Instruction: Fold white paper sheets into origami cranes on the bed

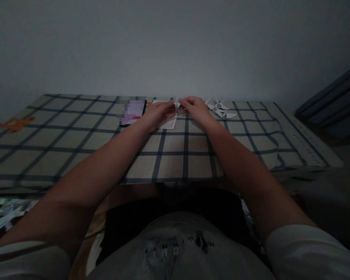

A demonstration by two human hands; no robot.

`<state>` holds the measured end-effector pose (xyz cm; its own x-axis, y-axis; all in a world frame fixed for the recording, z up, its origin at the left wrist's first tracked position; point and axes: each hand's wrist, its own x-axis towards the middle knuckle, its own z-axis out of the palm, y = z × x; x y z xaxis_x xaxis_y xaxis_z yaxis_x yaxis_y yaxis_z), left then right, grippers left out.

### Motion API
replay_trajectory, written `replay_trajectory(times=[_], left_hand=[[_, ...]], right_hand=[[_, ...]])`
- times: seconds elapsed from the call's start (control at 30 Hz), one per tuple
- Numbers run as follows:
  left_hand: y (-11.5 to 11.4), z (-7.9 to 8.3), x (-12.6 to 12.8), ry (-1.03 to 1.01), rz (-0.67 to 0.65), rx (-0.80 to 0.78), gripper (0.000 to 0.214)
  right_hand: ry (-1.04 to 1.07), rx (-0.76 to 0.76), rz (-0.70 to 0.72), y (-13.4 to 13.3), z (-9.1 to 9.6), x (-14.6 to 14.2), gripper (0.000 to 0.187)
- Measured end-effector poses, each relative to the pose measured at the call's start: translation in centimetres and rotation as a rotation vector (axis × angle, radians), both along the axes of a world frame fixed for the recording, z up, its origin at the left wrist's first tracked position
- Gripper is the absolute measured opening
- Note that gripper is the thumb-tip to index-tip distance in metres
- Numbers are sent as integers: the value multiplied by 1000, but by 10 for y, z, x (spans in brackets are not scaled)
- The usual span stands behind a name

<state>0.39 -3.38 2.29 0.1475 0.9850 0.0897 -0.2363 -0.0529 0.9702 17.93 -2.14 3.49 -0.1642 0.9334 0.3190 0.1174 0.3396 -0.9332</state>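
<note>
My left hand point(160, 113) and my right hand point(195, 108) meet over the far part of the table, fingertips pinched around a small piece of white folded paper point(177, 105). A thin point of it sticks up between the fingers; its exact shape is too small and dim to tell. Under my left hand lie white paper sheets point(170, 124), partly hidden by it. Just right of my right hand sits a cluster of white folded paper figures point(221, 109) with pointed tips, resembling paper cranes.
A phone point(132, 112) with a lit, partly blurred screen lies left of my left hand. The checked tablecloth point(175, 155) covers the table, which meets a plain wall point(175, 46). An orange shape point(16, 124) marks the cloth at far left. White scraps point(6, 217) lie below, lower left.
</note>
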Motion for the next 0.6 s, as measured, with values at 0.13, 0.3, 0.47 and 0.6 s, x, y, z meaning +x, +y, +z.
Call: replay_trajectory(times=[0.13, 0.3, 0.47, 0.6], left_hand=[[0, -2, 0, 66, 9, 20, 31], [0, 0, -1, 33, 53, -5, 23], [1, 2, -5, 73, 112, 30, 26], [4, 2, -7, 66, 170, 41, 27]], right_hand=[[-98, 89, 1, -1, -1, 2, 20], [-56, 64, 14, 3, -3, 2, 24], [115, -66, 35, 7, -4, 3, 34], [217, -137, 52, 12, -7, 4, 38]])
